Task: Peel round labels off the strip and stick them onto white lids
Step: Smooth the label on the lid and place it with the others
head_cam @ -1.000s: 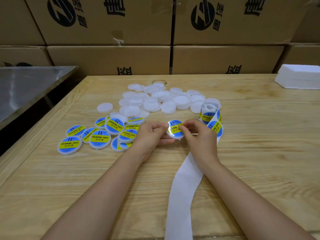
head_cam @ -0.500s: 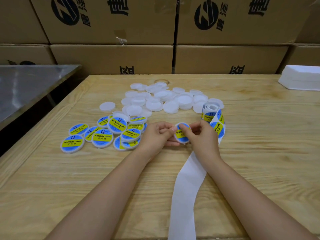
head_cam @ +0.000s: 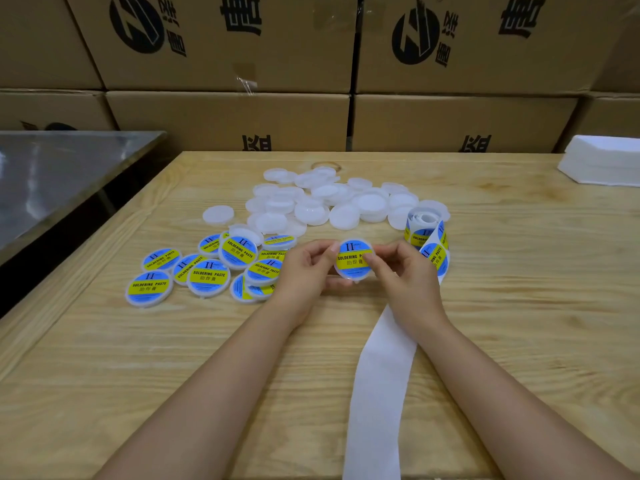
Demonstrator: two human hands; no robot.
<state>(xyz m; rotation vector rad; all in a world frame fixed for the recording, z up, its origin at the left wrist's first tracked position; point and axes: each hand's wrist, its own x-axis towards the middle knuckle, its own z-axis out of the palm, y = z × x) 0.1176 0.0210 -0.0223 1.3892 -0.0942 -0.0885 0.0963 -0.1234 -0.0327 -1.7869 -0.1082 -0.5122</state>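
Both hands hold one white lid point(head_cam: 350, 261) bearing a blue and yellow round label, tilted up toward me above the table. My left hand point(head_cam: 306, 268) grips its left edge. My right hand point(head_cam: 403, 271) holds the right side with the thumb pressed on the label. The label roll point(head_cam: 427, 233) stands just right of my right hand, and its empty white backing strip point(head_cam: 381, 375) trails toward me. A pile of bare white lids point(head_cam: 322, 202) lies behind. Several labelled lids point(head_cam: 207, 271) lie to the left.
The wooden table point(head_cam: 519, 306) carries everything. A white foam block point(head_cam: 602, 161) sits at the far right. A steel table point(head_cam: 52, 174) stands to the left across a gap. Stacked cardboard boxes point(head_cam: 228, 119) wall off the back.
The lid has been turned between my hands so the label now faces me more fully. My right thumb has moved onto the label face. The hands stay in the same spot.
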